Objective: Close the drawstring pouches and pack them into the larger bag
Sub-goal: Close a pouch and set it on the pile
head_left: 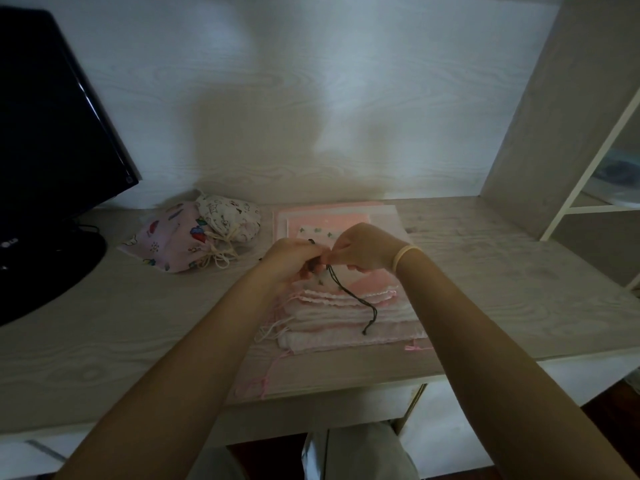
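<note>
Fingers of left hand [291, 259] and right hand [360, 249] pinching dark drawstring [349, 292]; cord dangles below over pouch stack [346, 323].

Dim, soft picture; a broad shadow falls on the back wall [277, 109], edges bowed by wide-angle distortion.

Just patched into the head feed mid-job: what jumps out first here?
Dead centre, the left hand and right hand meet over a stack of pink pouches, pinching a dark drawstring whose loose end trails down over the stack. At back left on the desk, two tied printed pouches lie by a black monitor.
</note>
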`<state>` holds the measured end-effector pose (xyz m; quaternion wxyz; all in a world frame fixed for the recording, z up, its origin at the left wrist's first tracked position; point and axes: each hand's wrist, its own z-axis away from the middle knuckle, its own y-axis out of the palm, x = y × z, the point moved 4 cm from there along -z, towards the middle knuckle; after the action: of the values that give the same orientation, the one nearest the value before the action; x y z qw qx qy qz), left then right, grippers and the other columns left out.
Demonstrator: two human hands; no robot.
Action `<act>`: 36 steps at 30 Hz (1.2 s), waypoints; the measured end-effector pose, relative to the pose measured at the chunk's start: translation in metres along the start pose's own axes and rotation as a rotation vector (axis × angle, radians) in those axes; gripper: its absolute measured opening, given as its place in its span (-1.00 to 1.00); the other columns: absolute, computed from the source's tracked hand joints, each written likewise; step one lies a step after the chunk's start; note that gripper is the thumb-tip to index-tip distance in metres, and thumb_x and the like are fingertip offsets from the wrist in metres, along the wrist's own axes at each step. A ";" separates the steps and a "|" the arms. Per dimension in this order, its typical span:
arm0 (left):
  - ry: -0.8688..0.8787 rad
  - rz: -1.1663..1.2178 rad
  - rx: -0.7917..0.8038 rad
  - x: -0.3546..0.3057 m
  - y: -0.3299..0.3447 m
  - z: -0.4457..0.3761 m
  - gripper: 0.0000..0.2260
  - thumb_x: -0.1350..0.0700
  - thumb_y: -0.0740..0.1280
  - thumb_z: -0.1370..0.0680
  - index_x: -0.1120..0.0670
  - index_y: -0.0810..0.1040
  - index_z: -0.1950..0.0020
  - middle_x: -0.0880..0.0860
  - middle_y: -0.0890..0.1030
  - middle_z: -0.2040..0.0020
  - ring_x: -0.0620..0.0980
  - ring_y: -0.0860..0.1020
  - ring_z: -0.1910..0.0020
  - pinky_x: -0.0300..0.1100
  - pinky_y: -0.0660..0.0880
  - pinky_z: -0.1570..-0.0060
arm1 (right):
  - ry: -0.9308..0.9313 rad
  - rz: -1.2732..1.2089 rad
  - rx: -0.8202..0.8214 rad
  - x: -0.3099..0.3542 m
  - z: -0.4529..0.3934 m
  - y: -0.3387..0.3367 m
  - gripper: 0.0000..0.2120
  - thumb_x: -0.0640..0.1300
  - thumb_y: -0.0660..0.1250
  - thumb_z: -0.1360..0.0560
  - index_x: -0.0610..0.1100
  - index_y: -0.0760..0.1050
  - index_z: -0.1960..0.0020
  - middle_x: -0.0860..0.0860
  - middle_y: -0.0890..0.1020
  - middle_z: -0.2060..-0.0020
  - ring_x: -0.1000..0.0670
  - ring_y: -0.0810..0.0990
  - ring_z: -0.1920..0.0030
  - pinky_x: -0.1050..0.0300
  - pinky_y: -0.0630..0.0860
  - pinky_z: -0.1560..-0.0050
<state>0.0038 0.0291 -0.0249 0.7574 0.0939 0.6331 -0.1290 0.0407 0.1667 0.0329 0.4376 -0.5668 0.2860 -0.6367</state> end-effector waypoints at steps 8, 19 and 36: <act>0.013 -0.003 -0.041 -0.001 -0.004 0.000 -0.89 0.34 0.41 -0.49 0.27 0.65 0.00 0.13 0.66 0.19 -0.06 0.60 0.34 -0.31 0.51 0.38 | -0.053 -0.053 -0.047 0.002 -0.007 0.010 -0.79 -0.01 0.47 -0.41 -0.16 0.64 0.25 -0.02 0.52 0.43 0.03 0.41 0.42 0.25 0.40 0.35; 0.119 -0.147 0.022 -0.010 -0.010 0.008 -0.81 0.41 0.42 -0.46 0.21 0.62 -0.02 0.15 0.66 0.12 -0.01 0.65 0.23 -0.27 0.61 0.19 | -0.065 -0.301 -0.243 -0.007 -0.028 0.005 -0.87 -0.21 0.40 -0.46 -0.14 0.66 0.00 -0.03 0.66 0.04 -0.04 0.61 0.02 0.06 0.56 -0.12; 0.088 -0.145 -0.072 -0.002 -0.018 0.002 -0.87 0.32 0.37 -0.48 0.15 0.67 0.06 0.14 0.68 0.24 -0.06 0.60 0.33 -0.29 0.51 0.34 | -0.032 -0.459 -0.130 -0.011 -0.027 0.018 -0.78 -0.08 0.50 -0.39 -0.12 0.56 0.02 -0.05 0.67 0.09 0.01 0.59 0.13 0.20 0.50 0.14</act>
<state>-0.0008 0.0119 -0.0220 0.7204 0.0259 0.6751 -0.1565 0.0187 0.1644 0.0069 0.2483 -0.6541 0.1830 -0.6907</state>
